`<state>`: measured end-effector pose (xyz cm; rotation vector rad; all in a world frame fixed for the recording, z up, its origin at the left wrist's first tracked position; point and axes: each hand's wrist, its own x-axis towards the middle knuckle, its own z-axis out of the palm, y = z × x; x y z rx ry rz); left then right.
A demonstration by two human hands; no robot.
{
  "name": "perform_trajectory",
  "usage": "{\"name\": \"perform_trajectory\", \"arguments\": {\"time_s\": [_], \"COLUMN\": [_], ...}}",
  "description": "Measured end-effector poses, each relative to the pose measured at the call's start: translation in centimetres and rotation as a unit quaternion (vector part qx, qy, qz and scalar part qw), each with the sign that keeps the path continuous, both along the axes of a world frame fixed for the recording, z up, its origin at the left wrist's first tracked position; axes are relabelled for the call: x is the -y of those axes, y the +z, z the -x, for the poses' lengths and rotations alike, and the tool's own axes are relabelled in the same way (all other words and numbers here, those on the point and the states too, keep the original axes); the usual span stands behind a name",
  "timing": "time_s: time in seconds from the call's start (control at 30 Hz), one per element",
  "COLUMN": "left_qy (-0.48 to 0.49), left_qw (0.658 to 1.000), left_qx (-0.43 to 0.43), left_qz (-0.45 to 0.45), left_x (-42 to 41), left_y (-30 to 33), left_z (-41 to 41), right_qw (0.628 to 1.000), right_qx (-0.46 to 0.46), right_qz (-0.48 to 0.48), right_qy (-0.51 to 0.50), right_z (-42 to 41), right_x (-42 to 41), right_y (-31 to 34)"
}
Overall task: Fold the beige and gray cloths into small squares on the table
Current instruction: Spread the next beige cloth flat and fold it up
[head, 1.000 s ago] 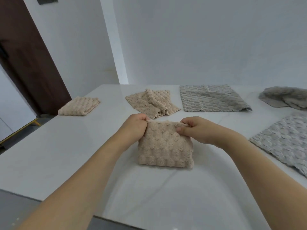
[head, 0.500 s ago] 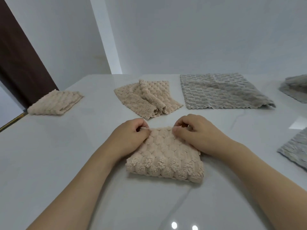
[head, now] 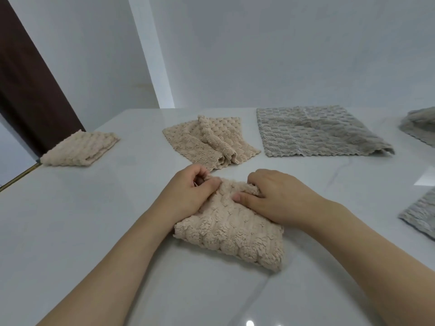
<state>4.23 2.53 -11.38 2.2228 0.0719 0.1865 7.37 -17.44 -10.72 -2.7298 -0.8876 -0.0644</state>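
Head view: both hands on a folded beige cloth, mid-table.

Left hand [head: 188, 191] pinches far-left edge of the folded beige cloth [head: 233, 229], fingers curled w/ fabric bunched in them; right hand [head: 275, 196] grips far-right edge, thumb on top. Cloth lies on the white table [head: 94, 220], near center front. Behind it a rumpled beige cloth [head: 209, 142], beside that a flat gray cloth [head: 315, 132]. Far left: a finished beige square [head: 80, 149]. Two more gray cloths at right edge [head: 421, 128], [head: 421, 215], partly cut off.

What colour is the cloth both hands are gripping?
Beige cloth, with a bumpy scale-like texture, seen in the head view.
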Motion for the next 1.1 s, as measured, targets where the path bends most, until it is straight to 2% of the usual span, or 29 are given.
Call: {"name": "perform_trajectory", "arguments": {"time_s": [0.1,0.23,0.43,0.77,1.1], "left_qy": [-0.011,-0.017,-0.051,-0.105,-0.066], "left_qw": [0.992,0.976,0.970,0.954,0.969], "left_qx": [-0.042,-0.088,-0.165,-0.179,-0.175], "left_qz": [0.116,0.198,0.170,0.218,0.159], "left_x": [0.0,0.2,0.2,-0.2,0.6], "left_y": [0.6,1.4,1.7,1.8,1.7], "left_z": [0.4,1.1,1.7,2.3,2.5], "right_qw": [0.997,0.990,0.995,0.988,0.990], "right_qx": [-0.026,-0.064,-0.008,-0.020,-0.010], "right_qz": [-0.066,-0.125,-0.077,-0.126,-0.106], "right_qy": [0.011,-0.024,-0.068,-0.089,-0.098], "right_z": [-0.5,-1.2,-1.8,-2.0,-2.0], "right_x": [1.0,2.0,1.7,2.1,2.0], "right_y": [-0.1,-0.7,-1.3,-1.7,-1.7]}}
